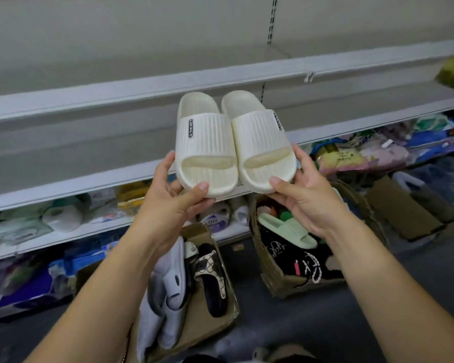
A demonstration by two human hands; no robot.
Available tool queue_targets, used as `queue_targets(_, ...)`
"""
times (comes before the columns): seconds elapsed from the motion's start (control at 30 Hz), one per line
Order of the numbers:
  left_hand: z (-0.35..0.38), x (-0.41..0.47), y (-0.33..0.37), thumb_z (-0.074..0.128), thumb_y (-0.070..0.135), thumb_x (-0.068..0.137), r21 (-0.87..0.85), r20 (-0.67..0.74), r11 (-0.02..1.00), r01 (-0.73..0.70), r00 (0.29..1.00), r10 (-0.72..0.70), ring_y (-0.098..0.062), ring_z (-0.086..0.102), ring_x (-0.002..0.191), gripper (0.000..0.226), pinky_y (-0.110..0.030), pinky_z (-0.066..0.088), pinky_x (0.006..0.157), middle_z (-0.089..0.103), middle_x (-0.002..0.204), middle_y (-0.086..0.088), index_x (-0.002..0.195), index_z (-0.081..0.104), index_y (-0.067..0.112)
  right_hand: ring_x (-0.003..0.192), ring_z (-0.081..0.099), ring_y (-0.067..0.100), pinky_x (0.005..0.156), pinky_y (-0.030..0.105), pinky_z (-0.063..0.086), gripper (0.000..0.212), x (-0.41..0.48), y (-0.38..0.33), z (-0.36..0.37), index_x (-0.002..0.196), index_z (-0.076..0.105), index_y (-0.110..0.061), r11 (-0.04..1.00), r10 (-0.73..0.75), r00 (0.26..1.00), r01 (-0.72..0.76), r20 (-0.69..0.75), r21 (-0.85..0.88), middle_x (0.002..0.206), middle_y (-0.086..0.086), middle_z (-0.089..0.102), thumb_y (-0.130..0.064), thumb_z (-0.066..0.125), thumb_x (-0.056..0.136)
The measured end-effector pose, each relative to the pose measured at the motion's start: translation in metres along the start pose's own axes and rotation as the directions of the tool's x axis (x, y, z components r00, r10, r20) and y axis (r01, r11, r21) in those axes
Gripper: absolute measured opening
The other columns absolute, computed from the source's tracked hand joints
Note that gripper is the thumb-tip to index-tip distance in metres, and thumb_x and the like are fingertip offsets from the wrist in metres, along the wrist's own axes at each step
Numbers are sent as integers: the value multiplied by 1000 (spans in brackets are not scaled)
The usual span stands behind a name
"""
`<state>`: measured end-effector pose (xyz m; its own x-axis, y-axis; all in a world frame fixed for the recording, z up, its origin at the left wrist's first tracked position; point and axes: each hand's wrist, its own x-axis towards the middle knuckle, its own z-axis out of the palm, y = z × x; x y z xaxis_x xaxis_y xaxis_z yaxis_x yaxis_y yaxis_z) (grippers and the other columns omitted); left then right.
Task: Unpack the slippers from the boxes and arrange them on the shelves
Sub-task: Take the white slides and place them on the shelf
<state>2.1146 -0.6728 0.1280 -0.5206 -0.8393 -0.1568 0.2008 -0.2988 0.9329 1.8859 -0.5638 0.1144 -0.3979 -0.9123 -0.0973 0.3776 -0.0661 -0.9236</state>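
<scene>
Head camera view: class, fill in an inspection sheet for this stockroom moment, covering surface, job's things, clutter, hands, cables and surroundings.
Surface: grey shelf boards on a wall rack; dark floor below.
Job's things: cream slippers, a pair held side by side in front of the shelves; left box holds grey slippers and a black patterned slipper; right box holds a green slipper.
Clutter: bagged goods crowd the lower shelves.
Hands: left hand grips one slipper's toe end, right hand the other's.
Cables: nothing seen.
Surroundings: more cardboard boxes at right.
</scene>
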Motion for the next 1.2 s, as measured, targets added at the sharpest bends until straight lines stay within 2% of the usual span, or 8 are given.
queue_targets(0.2,39,24,23,73,1,78,9,55,997,-72,996,71,-32,71,110,97,-39,61,84,71,125,-10,154,27,40,128,60,22,94,40,58,100,15,-48,-22,156,31,-29,995,-95,996,95,1,-17,144,1,59,-1,74,71)
queue_targets(0.37,101,47,37,75,2,76,3,75,989,-145,987,145,-32,71,111,99,-40,61,86,69,127,-16,155,28,40,127,61,23,93,41,58,108,35,-100,-61,153,35,-29,985,-163,986,164,35,-58,142,2,60,-15,85,58)
queue_targets(0.6,208,74,45,76,1,74,-41,41,967,-251,967,252,-34,71,110,93,-42,61,87,68,126,-19,151,38,38,125,62,24,91,38,58,93,63,-186,-138,140,47,-30,972,-210,969,222,127,-83,137,2,63,-18,86,56)
queue_targets(0.83,304,93,72,75,3,76,-8,35,936,-352,935,352,-29,72,107,96,-38,62,84,71,121,-17,157,30,31,125,62,26,92,41,59,92,78,-269,-192,152,35,-21,937,-298,940,321,169,-136,136,8,62,-10,76,71)
queue_targets(0.97,341,107,101,74,2,83,40,65,917,-396,917,393,-30,73,106,87,-42,61,87,72,118,-18,156,32,24,123,64,24,92,40,58,94,86,-310,-207,150,38,-17,916,-363,914,386,181,-113,130,1,67,-18,82,67)
queue_targets(1.07,365,120,122,73,1,86,48,91,906,-421,905,416,-31,74,103,79,-42,61,87,68,121,-21,152,33,21,122,64,24,91,39,59,95,94,-336,-212,147,42,-14,903,-398,899,419,182,-98,130,3,67,-22,83,62)
queue_targets(1.13,378,130,134,73,0,87,51,93,901,-431,900,426,-31,74,101,80,-40,62,84,65,121,-21,152,32,22,121,65,25,91,40,59,95,101,-349,-212,148,39,-11,899,-416,895,432,163,-75,133,7,64,-20,82,63)
queue_targets(1.2,387,141,146,74,1,86,60,102,896,-440,896,433,-31,74,101,80,-38,62,81,64,120,-21,152,32,21,119,66,26,93,42,59,86,111,-359,-212,149,36,-8,901,-418,896,430,148,-56,136,12,62,-11,78,73)
